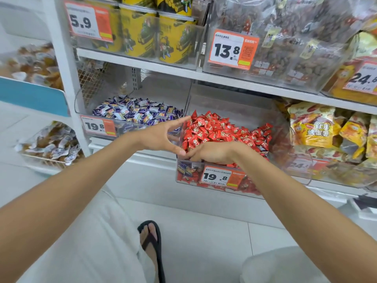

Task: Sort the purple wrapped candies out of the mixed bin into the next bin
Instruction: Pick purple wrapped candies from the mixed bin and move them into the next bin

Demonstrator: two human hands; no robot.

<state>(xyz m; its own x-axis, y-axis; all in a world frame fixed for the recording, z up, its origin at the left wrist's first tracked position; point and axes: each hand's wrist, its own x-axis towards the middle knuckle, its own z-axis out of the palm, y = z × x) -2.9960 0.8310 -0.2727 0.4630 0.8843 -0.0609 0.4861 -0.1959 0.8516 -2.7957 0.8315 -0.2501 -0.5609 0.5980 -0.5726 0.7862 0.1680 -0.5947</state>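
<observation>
On the lower shelf (240,83), two clear bins stand side by side. The next bin (126,128), on the left, holds a large purple pile (138,111), so I judge that much of the sorting is done. The mixed bin (234,107) is mostly red candies (220,129). A few stray purple candies (184,170) show through its front wall at the left corner, so some work is left. The left hand (163,137) hovers between the bins, fingers straight and spread wide, holding nothing. The right hand (212,153) reaches into the front left corner of the mixed bin with fingers bent down. Whether they pinch a candy, I cannot tell.
</observation>
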